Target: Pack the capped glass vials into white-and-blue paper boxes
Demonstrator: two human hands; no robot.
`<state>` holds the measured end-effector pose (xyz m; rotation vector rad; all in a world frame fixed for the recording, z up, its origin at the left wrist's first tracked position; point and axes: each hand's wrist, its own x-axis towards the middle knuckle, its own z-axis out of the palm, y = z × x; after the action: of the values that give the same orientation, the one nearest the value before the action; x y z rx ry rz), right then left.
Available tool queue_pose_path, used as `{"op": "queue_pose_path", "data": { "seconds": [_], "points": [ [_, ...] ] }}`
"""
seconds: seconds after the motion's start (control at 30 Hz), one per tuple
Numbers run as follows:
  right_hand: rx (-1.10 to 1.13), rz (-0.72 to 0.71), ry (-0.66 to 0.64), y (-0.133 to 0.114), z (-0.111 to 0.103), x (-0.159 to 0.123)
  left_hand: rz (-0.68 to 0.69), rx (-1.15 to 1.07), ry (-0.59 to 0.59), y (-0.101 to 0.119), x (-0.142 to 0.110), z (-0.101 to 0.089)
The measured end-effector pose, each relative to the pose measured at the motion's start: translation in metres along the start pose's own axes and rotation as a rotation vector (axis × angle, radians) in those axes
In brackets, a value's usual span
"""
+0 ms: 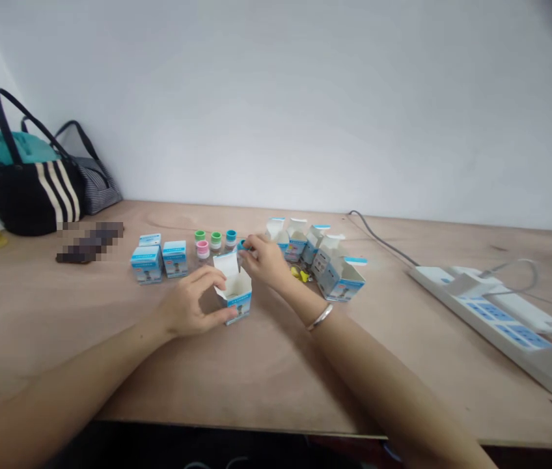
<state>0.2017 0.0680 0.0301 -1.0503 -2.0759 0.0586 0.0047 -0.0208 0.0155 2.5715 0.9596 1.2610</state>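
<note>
My left hand is wrapped round a small open blue-and-white box that stands on the wooden table, its flap up. My right hand, with a silver bracelet at the wrist, pinches a small blue-capped item just above and behind the box's opening. Three more small capped items stand in a row behind: green, green and blue, with a pink one in front.
Two closed boxes stand left of my left hand. Several open boxes cluster to the right, with yellow bits beside them. White power strips and cables lie far right. A striped bag stands at the back left.
</note>
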Motion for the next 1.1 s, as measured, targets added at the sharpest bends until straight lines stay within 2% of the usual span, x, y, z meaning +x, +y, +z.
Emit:
{"op": "queue_pose_path", "data": {
  "seconds": [0.13, 0.2, 0.27, 0.33, 0.4, 0.57, 0.73, 0.93, 1.03, 1.1],
  "points": [
    [0.185, -0.07, 0.347, -0.013, -0.034, -0.011, -0.052, -0.023, 0.034, 0.0, 0.001, 0.005],
    [0.237, -0.153, 0.405, -0.026, -0.049, -0.019, -0.078, -0.046, 0.014, -0.001, 0.001, 0.006],
    [0.235, -0.264, 0.352, -0.039, -0.058, -0.028, -0.088, -0.082, -0.001, -0.002, 0.001, 0.007],
    [0.194, -0.36, 0.245, -0.047, -0.062, -0.036, -0.088, -0.124, 0.002, -0.002, 0.001, 0.007],
    [0.159, -0.399, 0.153, -0.051, -0.061, -0.041, -0.093, -0.158, 0.021, -0.003, 0.0, 0.009],
    [0.137, -0.318, 0.055, -0.046, -0.056, -0.042, -0.13, -0.195, 0.036, -0.005, -0.002, 0.012],
    [0.11, -0.32, -0.007, -0.048, -0.053, -0.043, -0.135, -0.199, 0.035, -0.007, -0.002, 0.013],
    [0.081, -0.268, -0.099, -0.05, -0.039, -0.05, -0.11, -0.165, 0.009, -0.005, -0.002, 0.01],
    [0.065, -0.28, -0.074, -0.043, -0.037, -0.049, -0.113, -0.171, -0.001, -0.005, -0.001, 0.009],
    [0.043, -0.203, 0.017, -0.032, -0.041, -0.045, -0.109, -0.171, -0.002, -0.005, 0.0, 0.009]
  ]
}}
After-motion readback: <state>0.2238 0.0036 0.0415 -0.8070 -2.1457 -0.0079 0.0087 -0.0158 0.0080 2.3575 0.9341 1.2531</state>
